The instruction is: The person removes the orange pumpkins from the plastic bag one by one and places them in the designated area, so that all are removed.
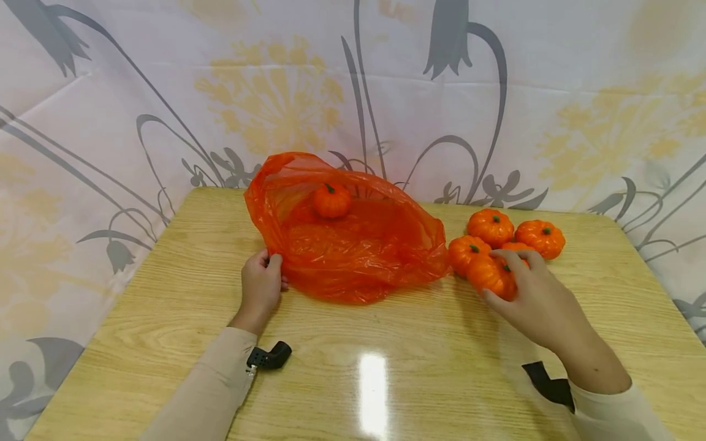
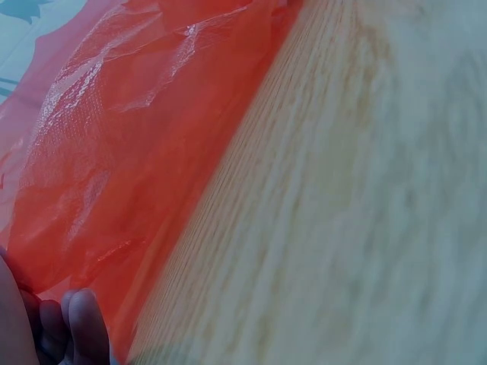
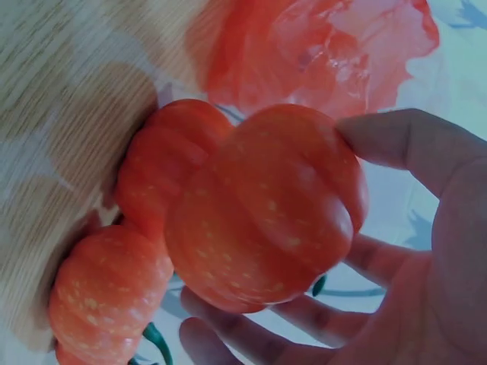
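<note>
A thin, see-through orange plastic bag (image 1: 353, 275) lies spread on the table with its mouth held wide. One small orange toy pumpkin (image 1: 331, 201) with a green stem sits inside it. My left hand (image 1: 261, 283) pinches the bag's left edge between thumb and fingers; the left wrist view shows fingertips (image 2: 87, 327) against the plastic (image 2: 137, 167). To the right of the bag, my right hand (image 1: 537, 300) grips another pumpkin (image 3: 266, 205), thumb on one side and fingers on the other. Behind it are several more pumpkins (image 1: 489, 228), partly covered by the hand.
The wooden table (image 1: 320, 349) has a bright light reflection near its front. A floral-patterned cloth (image 1: 386, 92) hangs right behind the table's back edge. Black camera mounts (image 1: 270, 356) are fixed at both wrists.
</note>
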`<action>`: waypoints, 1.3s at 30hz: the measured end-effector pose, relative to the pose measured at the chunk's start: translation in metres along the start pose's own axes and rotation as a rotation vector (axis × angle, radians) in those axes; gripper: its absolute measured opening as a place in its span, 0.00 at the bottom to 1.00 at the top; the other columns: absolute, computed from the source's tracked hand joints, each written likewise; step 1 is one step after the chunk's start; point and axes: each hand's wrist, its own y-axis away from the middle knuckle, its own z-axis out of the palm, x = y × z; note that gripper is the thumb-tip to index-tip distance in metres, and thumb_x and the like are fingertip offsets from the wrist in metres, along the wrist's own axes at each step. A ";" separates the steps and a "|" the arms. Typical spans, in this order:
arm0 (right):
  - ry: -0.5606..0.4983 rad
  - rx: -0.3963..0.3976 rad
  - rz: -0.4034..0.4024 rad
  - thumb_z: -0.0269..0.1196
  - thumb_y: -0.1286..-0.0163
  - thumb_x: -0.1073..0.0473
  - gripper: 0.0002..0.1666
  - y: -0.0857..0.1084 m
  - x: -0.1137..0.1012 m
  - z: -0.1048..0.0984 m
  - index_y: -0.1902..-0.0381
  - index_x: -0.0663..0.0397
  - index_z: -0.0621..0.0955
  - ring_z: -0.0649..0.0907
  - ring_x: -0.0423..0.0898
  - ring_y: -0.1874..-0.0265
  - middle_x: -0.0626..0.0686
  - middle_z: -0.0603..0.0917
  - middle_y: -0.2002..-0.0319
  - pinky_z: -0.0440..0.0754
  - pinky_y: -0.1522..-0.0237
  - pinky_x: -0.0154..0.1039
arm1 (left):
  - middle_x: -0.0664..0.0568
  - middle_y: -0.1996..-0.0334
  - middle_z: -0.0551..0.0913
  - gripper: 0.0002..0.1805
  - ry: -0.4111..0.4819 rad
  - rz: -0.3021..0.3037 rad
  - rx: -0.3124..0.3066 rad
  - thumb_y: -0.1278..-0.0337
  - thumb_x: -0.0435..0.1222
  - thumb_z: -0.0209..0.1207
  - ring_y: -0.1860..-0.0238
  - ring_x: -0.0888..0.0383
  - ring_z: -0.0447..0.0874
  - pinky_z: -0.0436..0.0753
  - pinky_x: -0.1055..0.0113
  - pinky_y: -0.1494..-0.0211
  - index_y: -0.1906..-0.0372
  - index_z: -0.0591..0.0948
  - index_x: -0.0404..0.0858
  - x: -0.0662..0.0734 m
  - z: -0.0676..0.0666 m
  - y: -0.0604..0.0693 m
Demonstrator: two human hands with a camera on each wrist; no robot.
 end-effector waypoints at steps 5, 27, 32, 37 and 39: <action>0.019 -0.047 -0.011 0.66 0.36 0.45 0.39 0.002 -0.001 -0.001 0.31 0.53 0.68 0.81 0.69 0.54 0.69 0.65 0.36 0.81 0.70 0.61 | 0.52 0.86 0.72 0.13 0.002 -0.006 -0.004 0.34 0.36 0.48 0.88 0.59 0.75 0.81 0.68 0.82 0.74 0.74 0.35 0.000 0.000 0.000; 0.019 -0.069 -0.038 0.66 0.36 0.45 0.41 -0.002 0.005 0.015 0.32 0.59 0.68 0.79 0.73 0.52 0.73 0.68 0.41 0.81 0.61 0.68 | 0.52 0.85 0.73 0.13 0.009 0.007 -0.007 0.34 0.35 0.47 0.88 0.60 0.75 0.81 0.69 0.82 0.74 0.74 0.34 0.001 0.000 0.000; 0.012 -0.045 -0.045 0.66 0.35 0.47 0.39 -0.005 0.008 0.021 0.31 0.57 0.68 0.77 0.73 0.47 0.72 0.68 0.39 0.80 0.57 0.71 | 0.52 0.85 0.73 0.13 0.010 0.010 -0.012 0.34 0.35 0.47 0.87 0.60 0.75 0.81 0.70 0.81 0.74 0.74 0.34 0.002 0.000 0.000; 0.007 -0.019 -0.048 0.67 0.35 0.49 0.40 -0.009 0.010 0.026 0.31 0.57 0.68 0.76 0.72 0.45 0.71 0.68 0.38 0.78 0.55 0.71 | 0.51 0.85 0.73 0.13 0.008 0.017 -0.007 0.34 0.34 0.47 0.87 0.60 0.75 0.81 0.70 0.82 0.74 0.74 0.33 0.002 0.000 0.001; 0.003 -0.010 -0.049 0.67 0.35 0.50 0.39 -0.010 0.011 0.027 0.30 0.58 0.68 0.76 0.72 0.44 0.71 0.68 0.38 0.78 0.53 0.72 | 0.51 0.86 0.73 0.13 0.006 0.019 -0.005 0.34 0.34 0.47 0.88 0.60 0.75 0.80 0.70 0.82 0.74 0.74 0.34 0.001 0.000 0.001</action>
